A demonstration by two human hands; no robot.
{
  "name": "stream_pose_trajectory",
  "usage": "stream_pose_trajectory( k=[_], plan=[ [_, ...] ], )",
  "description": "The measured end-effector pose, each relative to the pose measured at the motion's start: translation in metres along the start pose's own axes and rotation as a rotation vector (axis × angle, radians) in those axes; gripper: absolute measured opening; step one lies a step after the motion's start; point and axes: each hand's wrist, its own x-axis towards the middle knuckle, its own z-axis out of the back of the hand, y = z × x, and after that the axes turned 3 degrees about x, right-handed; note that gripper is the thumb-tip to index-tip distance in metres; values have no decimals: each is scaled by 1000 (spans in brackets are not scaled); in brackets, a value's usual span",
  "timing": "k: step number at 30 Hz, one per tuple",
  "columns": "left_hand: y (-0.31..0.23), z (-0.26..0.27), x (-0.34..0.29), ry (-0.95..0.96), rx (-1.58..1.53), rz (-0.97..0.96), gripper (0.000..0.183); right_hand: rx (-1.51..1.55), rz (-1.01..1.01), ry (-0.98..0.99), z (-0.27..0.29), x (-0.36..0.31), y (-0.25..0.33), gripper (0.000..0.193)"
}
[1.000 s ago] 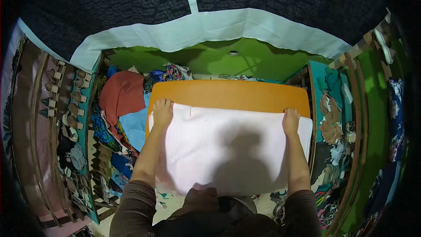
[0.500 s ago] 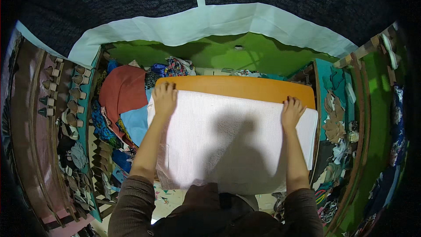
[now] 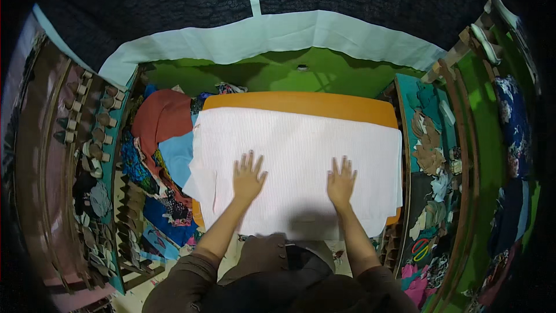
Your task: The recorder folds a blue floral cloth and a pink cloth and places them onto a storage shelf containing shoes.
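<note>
A pale pink, finely striped cloth (image 3: 295, 156) lies spread over an orange-brown board or tabletop (image 3: 341, 105). The board shows along the far edge and in small bits at the near corners. My left hand (image 3: 248, 178) rests flat on the cloth left of its middle, fingers apart. To the right of the middle, my right hand (image 3: 341, 181) lies flat too, its fingers spread. Neither hand grips anything. At the left the cloth's edge forms a loose folded flap (image 3: 202, 188), and its near edge hangs by my lap.
Left of the board lie a rust-red cloth (image 3: 165, 113), a light blue cloth (image 3: 178, 153) and patterned fabrics. Wooden racks holding shoe-shaped pieces (image 3: 104, 120) stand further left. A right-hand shelf carries brown scraps (image 3: 427, 142) and red-and-yellow-handled scissors (image 3: 421, 249). A dark curtain (image 3: 370, 0) hangs beyond.
Both hands have come back from the cloth's far edge toward me and closer together, now flat on its middle. The cloth lies smoother, and its left side shows a flap.
</note>
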Motion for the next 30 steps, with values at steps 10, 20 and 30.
stream_pose_trajectory(
  k=[10, 20, 30],
  plan=[
    [-22, 7, -85, -33, -12, 133, 54, 43, -140, -1, 2, -75, 0, 51],
    [104, 29, -113, -18, 144, 397, 50, 21, -139, -49, -3, -94, 47, 48],
    [177, 38, -98, -183, -65, 287, 41, 133, -26, -53, -27, -76, 202, 52]
  ],
)
